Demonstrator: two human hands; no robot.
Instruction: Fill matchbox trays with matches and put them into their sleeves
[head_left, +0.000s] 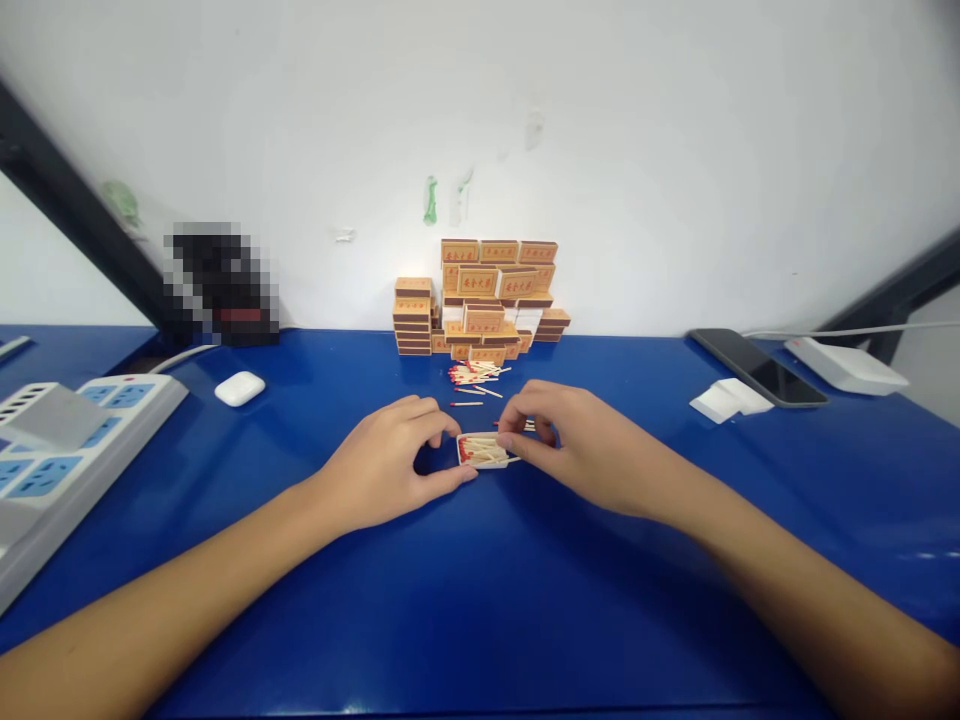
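Observation:
A small white matchbox tray (484, 464) lies on the blue table, filled with red-tipped matches (480, 449). My left hand (397, 450) steadies its left end, thumb at the near corner and forefinger at the far one. Over the tray's right end, my right hand (566, 440) has thumb and forefinger pinched together at the matches; whatever is between the fingertips is hidden. One match juts past the right end, below that hand. A few more matches show behind my right fingers. Beyond the tray, a loose heap of matches (474, 373) lies with some single ones in front.
Stacked matchboxes (499, 285) stand against the white wall, with a smaller stack (412, 318) to their left. At left are a power strip (97, 440) and a white earphone case (240, 388). A phone (757, 366), white pieces (729, 399) and a white box (847, 366) lie right.

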